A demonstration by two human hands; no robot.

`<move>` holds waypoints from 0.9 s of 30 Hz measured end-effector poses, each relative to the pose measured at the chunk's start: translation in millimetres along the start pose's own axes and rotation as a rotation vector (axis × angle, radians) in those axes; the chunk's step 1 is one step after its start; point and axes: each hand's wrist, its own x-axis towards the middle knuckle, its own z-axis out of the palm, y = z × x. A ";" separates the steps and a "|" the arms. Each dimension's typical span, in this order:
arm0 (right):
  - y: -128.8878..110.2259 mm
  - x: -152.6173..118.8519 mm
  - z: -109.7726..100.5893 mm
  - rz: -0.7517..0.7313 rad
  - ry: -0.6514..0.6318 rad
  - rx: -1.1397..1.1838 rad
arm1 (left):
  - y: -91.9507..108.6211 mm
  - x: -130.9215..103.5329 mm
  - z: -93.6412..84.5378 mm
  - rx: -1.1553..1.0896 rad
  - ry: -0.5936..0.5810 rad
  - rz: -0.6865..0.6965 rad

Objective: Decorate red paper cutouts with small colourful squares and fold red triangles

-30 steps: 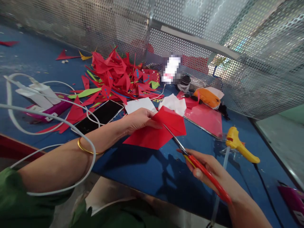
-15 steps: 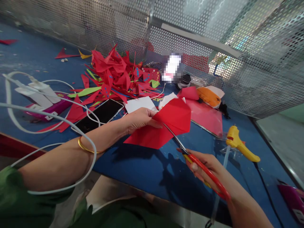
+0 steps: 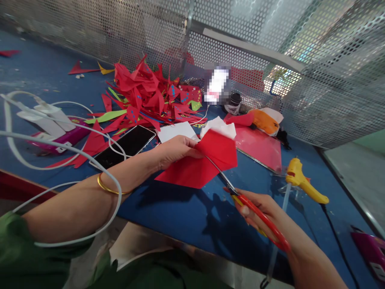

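Note:
My left hand pinches a sheet of red paper above the front of the blue table. The paper is cut partway, with one flap lifted at the upper right. My right hand is closed on scissors with red and yellow handles. Their metal blades lie in the cut between the lifted flap and the lower part, close to my left fingertips. Behind my left hand are a white sheet and crumpled white paper.
Red and green paper pieces are heaped at the back. A black phone, white cables and a purple power strip lie left. To the right are a yellow glue gun, a red folder and an orange item.
The lifted red flap has shifted slightly left and down, showing more of the crumpled white paper. Both hands keep their hold in nearly the same place.

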 end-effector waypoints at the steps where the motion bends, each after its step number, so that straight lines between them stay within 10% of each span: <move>1: 0.3 0.2 0.4 -0.008 0.010 0.004 | 0.2 0.1 -0.2 -0.002 -0.011 -0.007; 17: 10.0 -0.5 -25.8 -0.088 -0.084 -0.150 | 7.9 -1.2 -3.4 0.001 0.044 -0.007; 27: -4.4 -25.6 -55.5 -0.115 0.422 -0.330 | 16.6 -6.8 -8.0 -0.054 0.012 0.027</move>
